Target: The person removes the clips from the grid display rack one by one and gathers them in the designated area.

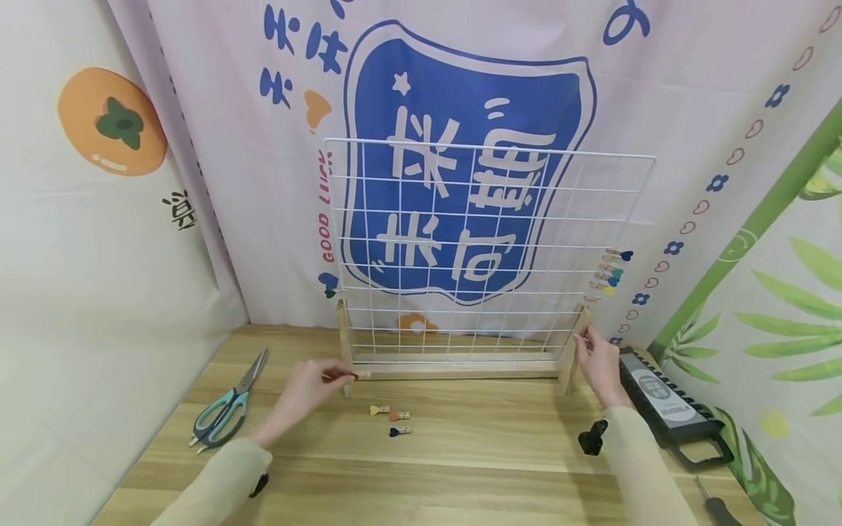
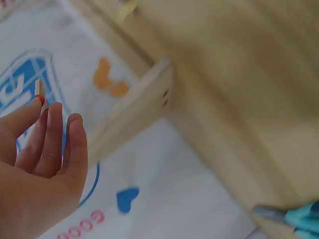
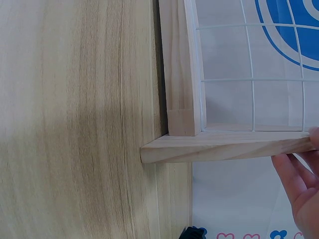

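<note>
Pinching a small wooden clip (image 1: 342, 375) with a red tip between thumb and fingertips, left hand (image 1: 308, 387) low over the bench (image 1: 460, 460), just beside the left wooden foot (image 1: 344, 343) of the upright wire grid (image 1: 487, 248). Seen from the left wrist as a thin peg (image 2: 40, 94) poking above the fingers, red end up. Right hand (image 1: 600, 365) resting against the right wooden foot (image 1: 572, 358) of the stand, fingers laid along the wood rather than wrapped round it — loose, gripping nothing as far as can be told. Judging by looks: clip very light, stiff, sprung, easily dropped or twisted out of a careless pinch; best taken at the tail end so the mouth opens. Grid light too, thin wire likely to flex and rock — better steadied at the wooden foot or the base rail (image 3: 224, 147) than at the mesh. Three more heart clips (image 1: 392, 418) lying on the bench in front of the stand, a row of others (image 1: 612, 274) clipped along the grid's right edge. Scissors (image 1: 226, 409) well off to the left, a black case (image 1: 667, 402) to the right.
</note>
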{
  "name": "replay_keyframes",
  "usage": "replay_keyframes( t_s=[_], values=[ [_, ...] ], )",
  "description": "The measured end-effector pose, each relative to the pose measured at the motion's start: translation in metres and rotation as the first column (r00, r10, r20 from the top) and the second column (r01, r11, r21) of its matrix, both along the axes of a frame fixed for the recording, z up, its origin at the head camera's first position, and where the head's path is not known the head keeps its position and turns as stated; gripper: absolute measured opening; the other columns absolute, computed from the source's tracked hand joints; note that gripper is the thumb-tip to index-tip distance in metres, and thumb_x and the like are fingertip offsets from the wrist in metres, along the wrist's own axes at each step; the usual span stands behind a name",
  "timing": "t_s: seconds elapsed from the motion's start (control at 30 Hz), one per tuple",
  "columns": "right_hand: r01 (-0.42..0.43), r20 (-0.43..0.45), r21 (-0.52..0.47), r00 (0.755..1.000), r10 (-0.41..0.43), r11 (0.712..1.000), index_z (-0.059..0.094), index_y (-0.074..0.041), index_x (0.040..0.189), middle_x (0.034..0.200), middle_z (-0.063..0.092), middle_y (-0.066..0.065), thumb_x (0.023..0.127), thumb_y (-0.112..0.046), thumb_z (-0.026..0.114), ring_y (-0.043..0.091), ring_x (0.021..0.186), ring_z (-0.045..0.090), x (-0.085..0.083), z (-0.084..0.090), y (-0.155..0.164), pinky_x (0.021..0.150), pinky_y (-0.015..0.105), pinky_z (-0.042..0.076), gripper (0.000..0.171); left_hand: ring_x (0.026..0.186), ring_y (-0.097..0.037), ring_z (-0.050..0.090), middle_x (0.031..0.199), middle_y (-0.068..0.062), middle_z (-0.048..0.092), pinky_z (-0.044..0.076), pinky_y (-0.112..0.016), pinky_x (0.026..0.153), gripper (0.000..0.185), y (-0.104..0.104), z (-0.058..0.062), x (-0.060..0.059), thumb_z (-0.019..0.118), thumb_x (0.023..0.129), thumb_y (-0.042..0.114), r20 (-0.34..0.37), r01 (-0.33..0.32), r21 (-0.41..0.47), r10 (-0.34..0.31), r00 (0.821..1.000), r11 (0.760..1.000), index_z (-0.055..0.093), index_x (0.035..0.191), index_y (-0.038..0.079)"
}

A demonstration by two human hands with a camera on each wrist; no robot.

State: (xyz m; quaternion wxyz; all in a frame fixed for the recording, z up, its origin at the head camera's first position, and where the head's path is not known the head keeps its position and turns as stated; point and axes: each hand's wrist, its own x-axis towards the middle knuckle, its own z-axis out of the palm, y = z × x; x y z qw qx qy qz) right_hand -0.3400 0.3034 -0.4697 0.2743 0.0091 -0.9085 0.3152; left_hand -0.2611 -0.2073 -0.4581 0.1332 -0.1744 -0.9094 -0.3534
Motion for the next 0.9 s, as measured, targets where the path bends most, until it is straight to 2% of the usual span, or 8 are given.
replay_keyframes(
  t_s=[0.17, 0.33, 0.5, 0.7, 0.9],
  values=[
    [0.009, 0.000, 0.004, 1.000, -0.009, 1.000, 0.056, 0.003, 0.099, 0.106, 0.069, 0.030, 0.102, -0.009, 0.051, 0.048, 0.104, 0.068, 0.000, -0.001, 0.001, 0.084, 0.058, 0.059, 0.014, 0.068, -0.010, 0.067, 0.082, -0.007, 0.076, 0.054, -0.014, 0.059, 0.005, 0.010, -0.024, 0.006, 0.073, 0.085, 0.005, 0.054, 0.096, -0.018, -0.095, 0.994, 0.995, 0.075, 0.090, 0.005],
    [0.009, 0.004, 0.001, 1.000, -0.009, 1.000, 0.056, 0.003, 0.099, 0.106, 0.069, 0.030, 0.102, -0.009, 0.050, 0.047, 0.104, 0.068, 0.000, -0.002, 0.001, 0.084, 0.057, 0.059, 0.014, 0.065, -0.006, 0.063, 0.079, -0.007, 0.074, 0.053, -0.014, 0.058, 0.003, 0.018, -0.038, 0.010, 0.074, 0.084, 0.005, 0.089, 0.143, -0.054, -0.138, 0.986, 0.988, 0.074, 0.086, 0.003],
    [0.007, 0.001, 0.002, 1.000, -0.007, 1.000, 0.057, 0.003, 0.100, 0.107, 0.069, 0.030, 0.102, -0.009, 0.050, 0.048, 0.104, 0.068, -0.001, -0.002, 0.001, 0.084, 0.057, 0.059, 0.014, 0.062, 0.002, 0.056, 0.074, -0.002, 0.072, 0.048, -0.012, 0.055, 0.003, 0.025, -0.049, 0.012, 0.077, 0.082, 0.006, 0.093, 0.144, -0.112, -0.134, 0.987, 0.983, 0.074, 0.080, 0.006],
    [-0.007, -0.019, 0.006, 1.000, 0.007, 1.000, 0.057, 0.004, 0.100, 0.107, 0.069, 0.031, 0.102, -0.008, 0.051, 0.049, 0.104, 0.067, -0.001, -0.002, 0.002, 0.083, 0.057, 0.059, 0.013, 0.060, 0.003, 0.052, 0.070, -0.001, 0.071, 0.046, -0.013, 0.052, 0.006, 0.031, -0.059, 0.013, 0.079, 0.080, 0.004, 0.068, 0.112, -0.164, -0.102, 0.992, 0.980, 0.074, 0.078, 0.007],
    [-0.014, -0.023, 0.001, 1.000, 0.014, 1.000, 0.057, 0.003, 0.100, 0.107, 0.069, 0.030, 0.102, -0.008, 0.051, 0.049, 0.105, 0.067, -0.002, -0.003, 0.002, 0.084, 0.058, 0.059, 0.013, 0.062, -0.003, 0.060, 0.074, -0.005, 0.074, 0.049, -0.013, 0.056, 0.005, 0.034, -0.061, 0.014, 0.078, 0.079, 0.002, 0.075, 0.104, -0.196, -0.091, 0.993, 0.975, 0.075, 0.078, 0.006]
  ],
)
